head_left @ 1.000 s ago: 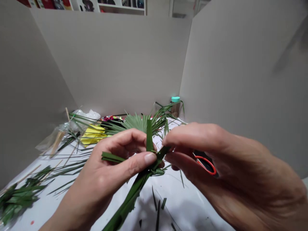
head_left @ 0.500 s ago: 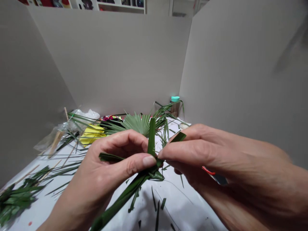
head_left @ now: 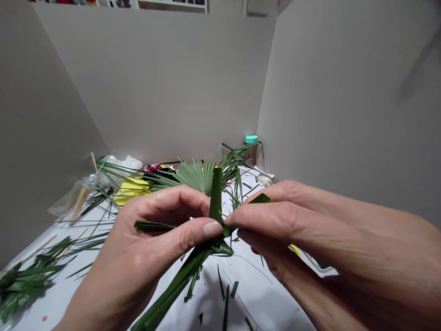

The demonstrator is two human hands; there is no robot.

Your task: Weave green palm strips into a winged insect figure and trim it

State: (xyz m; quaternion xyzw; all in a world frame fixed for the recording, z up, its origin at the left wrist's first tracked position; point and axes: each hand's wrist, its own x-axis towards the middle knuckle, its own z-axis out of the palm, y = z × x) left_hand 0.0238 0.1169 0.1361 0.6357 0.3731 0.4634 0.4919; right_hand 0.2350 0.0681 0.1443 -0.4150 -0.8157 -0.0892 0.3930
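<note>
Both of my hands meet over a white table (head_left: pixel 262 299), working on a bundle of dark green palm leaf strips (head_left: pixel 179 282). My left hand (head_left: pixel 155 243) is closed, pinching the strips where they cross; one strip stands upright (head_left: pixel 216 195) and another sticks out to the left (head_left: pixel 151 226). My right hand (head_left: pixel 296 230) is closed too, pinching a strip end (head_left: pixel 260 199) that pokes out between its fingers. The long strips run down to the lower left, out of view.
A fan-shaped palm leaf (head_left: pixel 196 177) lies behind the hands, with a yellow object (head_left: pixel 132 191), a plastic bag of sticks (head_left: pixel 77 200) and a teal-capped bottle (head_left: pixel 251 149). A heap of leaf trimmings (head_left: pixel 24 280) sits at the left. Grey partition walls enclose the table.
My right hand has turned flatter and pulled a strip end out to the right. The red-handled scissors seen under it earlier are now hidden. The left hand keeps its pinch.
</note>
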